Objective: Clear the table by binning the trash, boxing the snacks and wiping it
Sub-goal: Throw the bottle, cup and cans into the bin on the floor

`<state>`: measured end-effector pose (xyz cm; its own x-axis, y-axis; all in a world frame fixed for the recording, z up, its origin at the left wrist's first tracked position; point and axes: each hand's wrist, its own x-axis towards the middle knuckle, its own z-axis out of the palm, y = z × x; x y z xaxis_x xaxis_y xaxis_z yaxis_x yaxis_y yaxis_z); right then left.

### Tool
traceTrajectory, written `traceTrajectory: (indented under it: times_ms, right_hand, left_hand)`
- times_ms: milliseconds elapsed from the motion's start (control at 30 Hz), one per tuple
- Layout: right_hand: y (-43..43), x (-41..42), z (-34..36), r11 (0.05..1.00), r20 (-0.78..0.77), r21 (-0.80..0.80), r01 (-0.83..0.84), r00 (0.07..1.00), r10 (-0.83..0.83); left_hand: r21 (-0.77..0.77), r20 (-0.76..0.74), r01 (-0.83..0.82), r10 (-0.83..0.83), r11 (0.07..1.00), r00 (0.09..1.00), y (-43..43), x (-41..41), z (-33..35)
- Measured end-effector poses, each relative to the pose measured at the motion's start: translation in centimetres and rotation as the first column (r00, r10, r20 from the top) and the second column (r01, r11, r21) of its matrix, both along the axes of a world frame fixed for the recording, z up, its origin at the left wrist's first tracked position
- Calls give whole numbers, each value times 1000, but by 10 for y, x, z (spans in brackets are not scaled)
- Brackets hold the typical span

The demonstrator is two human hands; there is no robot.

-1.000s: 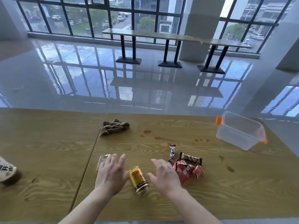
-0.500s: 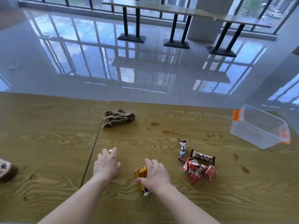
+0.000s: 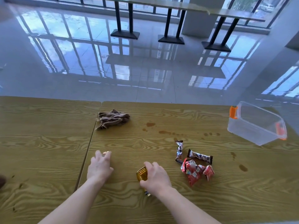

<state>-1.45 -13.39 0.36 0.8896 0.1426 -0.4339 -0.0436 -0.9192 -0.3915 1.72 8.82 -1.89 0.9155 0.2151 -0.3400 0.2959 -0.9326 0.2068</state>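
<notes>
My right hand (image 3: 156, 177) grips a gold can (image 3: 142, 174) that lies on its side on the wooden table (image 3: 48, 143). My left hand (image 3: 100, 167) is pressed down over a small flat wrapper (image 3: 106, 153); only its far tip shows between my fingertips. Right of the can lie two dark snack bars (image 3: 199, 156) and some red snack packets (image 3: 194, 172). A crumpled brown cloth (image 3: 113, 118) sits near the far edge. A clear plastic box (image 3: 255, 125) with orange clasps stands without a lid at the far right.
Brown spill stains (image 3: 150, 124) run across the table's middle, with more at the right (image 3: 242, 167). A seam (image 3: 90, 143) splits two table tops. A dark object (image 3: 1, 181) pokes in at the left edge. Beyond is glossy floor and a long counter.
My right hand has moved from beside the can to gripping it. My left hand slid forward and left onto the small wrapper. The view has tilted down and shifted.
</notes>
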Motion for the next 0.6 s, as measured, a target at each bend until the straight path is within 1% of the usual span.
traceTrajectory:
  times_ms: [200, 367, 500, 600]
  right_hand:
    - [-10, 1, 5, 999, 53, 13, 47, 997, -48]
    - [-25, -5, 17, 994, 116, 18, 105, 987, -107]
    - [-43, -17, 27, 984, 180, 18, 178, 967, -178]
    - [-60, -31, 33, 970, 196, 20, 244, 950, -243]
  left_hand:
    - [-28, 183, 138, -130, 990, 974, -22, -6, 13]
    - [-44, 240, 239, -222, 970, 945, -49, -15, 25]
    - [-49, 275, 352, -326, 935, 905, -72, -23, 31]
    - [-67, 295, 419, -383, 905, 875, -93, -29, 35]
